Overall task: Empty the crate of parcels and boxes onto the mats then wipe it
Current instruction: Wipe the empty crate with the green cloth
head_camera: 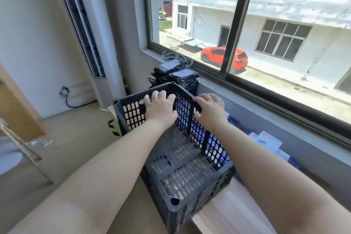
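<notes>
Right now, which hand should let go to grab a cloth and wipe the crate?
Left, probably. The left hand just rests on the crate wall; the right hand grips the rim, keeping it steady.

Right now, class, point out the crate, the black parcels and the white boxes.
crate (182, 169): head view, on its perforated floor.
black parcels (176, 75): head view, on the stack behind the crate.
white boxes (267, 141): head view, on the top box's face.
</notes>
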{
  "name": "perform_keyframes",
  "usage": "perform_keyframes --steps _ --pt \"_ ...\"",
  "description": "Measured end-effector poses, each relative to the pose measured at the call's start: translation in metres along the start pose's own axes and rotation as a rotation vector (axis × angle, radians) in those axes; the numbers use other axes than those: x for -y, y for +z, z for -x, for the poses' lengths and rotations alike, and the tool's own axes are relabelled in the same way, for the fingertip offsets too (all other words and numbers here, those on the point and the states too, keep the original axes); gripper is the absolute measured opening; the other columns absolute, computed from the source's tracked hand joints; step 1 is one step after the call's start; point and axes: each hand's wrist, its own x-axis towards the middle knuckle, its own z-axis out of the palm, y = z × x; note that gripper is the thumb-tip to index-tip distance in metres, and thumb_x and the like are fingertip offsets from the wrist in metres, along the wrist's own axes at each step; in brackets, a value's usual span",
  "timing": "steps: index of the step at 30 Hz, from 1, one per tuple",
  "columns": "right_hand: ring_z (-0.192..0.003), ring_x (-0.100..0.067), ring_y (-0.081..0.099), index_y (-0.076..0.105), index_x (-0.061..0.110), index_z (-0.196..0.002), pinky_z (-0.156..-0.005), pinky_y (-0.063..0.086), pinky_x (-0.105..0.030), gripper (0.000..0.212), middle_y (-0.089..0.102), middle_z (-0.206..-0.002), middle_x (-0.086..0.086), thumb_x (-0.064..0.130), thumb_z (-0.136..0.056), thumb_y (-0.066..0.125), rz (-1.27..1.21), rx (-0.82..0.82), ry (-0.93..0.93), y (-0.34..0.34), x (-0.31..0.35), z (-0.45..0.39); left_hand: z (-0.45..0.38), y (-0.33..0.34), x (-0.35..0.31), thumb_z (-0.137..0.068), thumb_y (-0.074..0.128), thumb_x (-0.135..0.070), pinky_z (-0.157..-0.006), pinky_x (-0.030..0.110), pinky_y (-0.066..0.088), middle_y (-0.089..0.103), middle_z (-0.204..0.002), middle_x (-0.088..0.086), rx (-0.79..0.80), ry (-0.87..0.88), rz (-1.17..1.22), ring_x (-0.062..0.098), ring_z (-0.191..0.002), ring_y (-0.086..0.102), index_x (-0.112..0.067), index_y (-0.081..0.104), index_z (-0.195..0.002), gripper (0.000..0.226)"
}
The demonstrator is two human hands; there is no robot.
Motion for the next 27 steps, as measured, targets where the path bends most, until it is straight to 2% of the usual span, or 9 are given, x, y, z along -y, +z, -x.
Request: perform_keyframes --steps 5,7,10,14,17,20,24,26,27 --pt "-0.139 -0.028 0.028 0.046 0.029 -0.141 -0.114 0.025 -0.05 0.054 0.045 -0.145 0.001 0.03 -0.09 0.063 -0.038 0.143 0.038 0.034 0.064 -0.026 0.007 0.013 0.079 -0.089 0.056 -0.041 -0.102 0.048 0.031 0.044 -0.137 0.007 0.082 -0.155 0.08 0.031 -0.127 0.036 -0.025 0.047 -0.133 0.048" --pt "-0.139 -0.028 0.027 0.045 0.031 -0.141 -0.112 0.03 -0.049 0.055 0.044 -0.147 0.001 0.03 -0.09 0.064 -0.176 0.187 0.099 0.038 0.076 -0.033 0.011 0.018 0.095 -0.089 0.057 -0.041 -0.101 0.046 0.034 0.044 -0.138 0.007 0.095 -0.221 0.122 0.031 -0.128 0.036 -0.026 0.047 -0.133 0.048" --pt "-0.138 -0.028 0.029 0.047 0.03 -0.14 -0.106 0.035 -0.045 0.053 0.045 -0.146 0.0 0.031 -0.09 0.064 -0.29 0.203 0.135 0.042 0.077 -0.045 0.016 0.026 0.106 -0.09 0.059 -0.049 -0.1 0.042 0.037 0.049 -0.136 0.004 -0.022 -0.407 0.382 0.03 -0.127 0.039 -0.026 0.054 -0.131 0.047" --pt "-0.134 -0.028 0.035 0.047 0.027 -0.141 -0.107 0.037 -0.043 0.052 0.048 -0.143 -0.001 0.031 -0.092 0.063 -0.079 0.254 -0.063 0.049 0.055 -0.043 0.015 0.036 0.108 -0.095 0.053 -0.05 -0.1 0.037 0.038 0.058 -0.131 0.01 -0.123 -0.837 0.829 0.034 -0.122 0.049 -0.019 0.057 -0.13 0.046" --pt "-0.136 -0.026 0.036 0.047 0.03 -0.14 -0.109 0.037 -0.044 0.053 0.047 -0.144 0.0 0.027 -0.091 0.065 -0.248 0.399 -0.048 0.052 0.021 -0.045 0.015 0.034 0.094 -0.1 0.042 -0.046 -0.091 0.037 0.041 0.06 -0.121 0.011 -0.093 -1.144 1.042 0.035 -0.109 0.054 -0.012 0.057 -0.122 0.043" --pt "-0.133 -0.022 0.043 0.053 0.032 -0.136 -0.109 0.035 -0.033 0.048 0.045 -0.146 0.0 0.023 -0.091 0.066 -0.4 0.483 -0.097 0.044 -0.014 -0.053 0.02 0.027 0.084 -0.102 0.038 -0.035 -0.084 0.036 0.038 0.053 -0.098 0.006 -0.103 -1.336 1.333 0.027 -0.086 0.049 -0.01 0.05 -0.105 0.027" --pt "-0.128 -0.019 0.048 0.058 0.026 -0.132 -0.103 0.033 -0.028 0.04 0.05 -0.142 0.0 0.019 -0.093 0.063 -0.451 0.434 -0.084 0.027 -0.047 -0.076 0.025 0.022 0.09 -0.095 0.042 -0.035 -0.082 0.036 0.04 0.056 -0.104 0.006 -0.033 -1.518 1.487 0.024 -0.093 0.055 -0.014 0.054 -0.099 0.025" --pt "-0.117 -0.018 0.055 0.062 0.029 -0.121 -0.102 0.038 -0.031 0.029 0.06 -0.132 -0.001 0.021 -0.093 0.064 -0.624 0.421 0.032 0.024 -0.059 -0.09 0.03 0.018 0.087 -0.099 0.04 -0.036 -0.078 0.034 0.041 0.06 -0.106 0.005 0.018 -1.541 1.514 0.021 -0.09 0.057 -0.017 0.055 -0.103 0.024" --pt "-0.108 -0.018 0.059 0.065 0.031 -0.113 -0.099 0.043 -0.033 0.022 0.066 -0.123 -0.002 0.021 -0.093 0.064 -0.738 0.437 0.099 0.023 -0.065 -0.095 0.034 0.016 0.084 -0.101 0.039 -0.036 -0.083 0.036 0.041 0.06 -0.115 0.007 0.065 -1.534 1.509 0.021 -0.098 0.058 -0.018 0.055 -0.113 0.028"
